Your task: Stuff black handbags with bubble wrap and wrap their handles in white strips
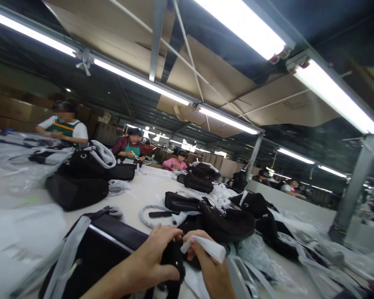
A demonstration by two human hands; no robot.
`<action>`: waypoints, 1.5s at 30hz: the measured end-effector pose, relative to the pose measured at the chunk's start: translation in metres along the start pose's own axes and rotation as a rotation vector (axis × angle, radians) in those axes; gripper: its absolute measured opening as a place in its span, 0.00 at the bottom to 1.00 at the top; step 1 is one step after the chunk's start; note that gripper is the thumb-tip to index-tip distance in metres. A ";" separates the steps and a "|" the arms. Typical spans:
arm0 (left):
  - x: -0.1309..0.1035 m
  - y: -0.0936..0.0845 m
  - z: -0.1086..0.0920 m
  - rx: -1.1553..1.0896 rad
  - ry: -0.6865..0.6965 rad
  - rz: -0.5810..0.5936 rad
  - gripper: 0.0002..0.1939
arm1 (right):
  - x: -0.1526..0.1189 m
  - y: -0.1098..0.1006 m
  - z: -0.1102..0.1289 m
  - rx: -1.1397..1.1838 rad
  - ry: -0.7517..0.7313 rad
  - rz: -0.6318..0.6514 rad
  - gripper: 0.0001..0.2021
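Observation:
My left hand (151, 255) is closed on the edge of a black bag (121, 249) in the lower middle of the head view, its thumb apart from the fingers around the dark material. Right beside it, my right hand (205, 261) has its fingers wrapped round a white rolled piece of paper or cloth (210, 248). The fingertips of both hands come close together at the bag's upper right part; exactly what they touch there is hidden. A pale wrapped strap (70, 253) runs along the bag's left side. Beyond my hands lies another black bag (227, 224).
More black bags (77, 187) with pale wrapped handles lie across the white table (137, 189). Clear plastic wrapping (258, 253) is heaped on the right, white sheets (28, 228) on the left. Several people sit farther off. A metal post (353, 187) stands at right.

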State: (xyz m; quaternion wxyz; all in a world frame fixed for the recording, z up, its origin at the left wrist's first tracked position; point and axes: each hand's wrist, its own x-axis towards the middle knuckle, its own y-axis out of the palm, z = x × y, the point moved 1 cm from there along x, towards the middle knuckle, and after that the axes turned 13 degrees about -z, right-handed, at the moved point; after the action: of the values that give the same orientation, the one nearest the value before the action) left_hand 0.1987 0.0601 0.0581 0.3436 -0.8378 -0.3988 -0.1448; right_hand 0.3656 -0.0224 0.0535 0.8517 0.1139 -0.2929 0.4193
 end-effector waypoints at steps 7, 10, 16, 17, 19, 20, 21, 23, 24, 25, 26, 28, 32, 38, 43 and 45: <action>-0.006 0.024 0.019 -0.005 0.129 -0.188 0.23 | -0.027 -0.010 -0.029 0.063 -0.106 -0.289 0.17; -0.005 0.034 0.021 -0.011 0.221 -0.216 0.16 | -0.025 -0.019 -0.035 -0.009 -0.105 -0.294 0.15; 0.006 0.029 0.007 0.202 0.324 -0.070 0.09 | -0.018 -0.022 -0.031 -0.065 -0.112 -0.237 0.13; 0.007 0.028 0.006 0.196 0.341 -0.043 0.09 | -0.017 -0.021 -0.030 -0.052 -0.115 -0.252 0.12; 0.010 0.026 0.004 0.137 0.352 -0.015 0.09 | -0.014 -0.019 -0.027 -0.034 -0.129 -0.289 0.11; 0.010 0.027 0.004 0.109 0.345 -0.023 0.09 | -0.012 -0.018 -0.025 -0.030 -0.141 -0.305 0.11; 0.009 0.027 0.004 0.095 0.342 -0.039 0.09 | -0.011 -0.018 -0.024 -0.031 -0.152 -0.314 0.10; 0.008 0.031 0.005 0.110 0.363 -0.057 0.08 | -0.009 -0.018 -0.021 -0.033 -0.172 -0.307 0.09; 0.007 0.034 0.005 0.125 0.384 -0.050 0.07 | -0.008 -0.017 -0.020 -0.026 -0.183 -0.305 0.09; 0.007 0.036 0.004 0.137 0.407 -0.031 0.06 | -0.008 -0.017 -0.018 -0.013 -0.193 -0.302 0.09; 0.007 0.038 0.004 0.139 0.425 -0.002 0.06 | -0.007 -0.016 -0.017 0.003 -0.202 -0.293 0.09; 0.008 0.041 0.004 0.111 0.413 0.038 0.08 | -0.007 -0.015 -0.015 0.034 -0.218 -0.270 0.09; 0.012 0.037 0.001 -0.032 0.222 -0.042 0.12 | -0.007 -0.019 -0.012 0.001 -0.222 -0.263 0.10; 0.011 0.045 -0.009 -0.092 0.123 -0.065 0.06 | -0.009 -0.036 -0.012 -0.067 -0.143 -0.206 0.13; 0.007 0.057 -0.012 -0.107 0.114 -0.160 0.05 | -0.013 -0.045 -0.019 -0.132 -0.101 -0.165 0.13; 0.007 0.057 -0.011 -0.114 0.081 -0.169 0.05 | -0.013 -0.046 -0.020 -0.124 -0.084 -0.150 0.13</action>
State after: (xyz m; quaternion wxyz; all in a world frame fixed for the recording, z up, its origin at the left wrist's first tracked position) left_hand 0.2476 0.0308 0.0437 0.2977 -0.8130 -0.4447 -0.2296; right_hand 0.4033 -0.0503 0.0317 0.8731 0.1000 -0.3446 0.3301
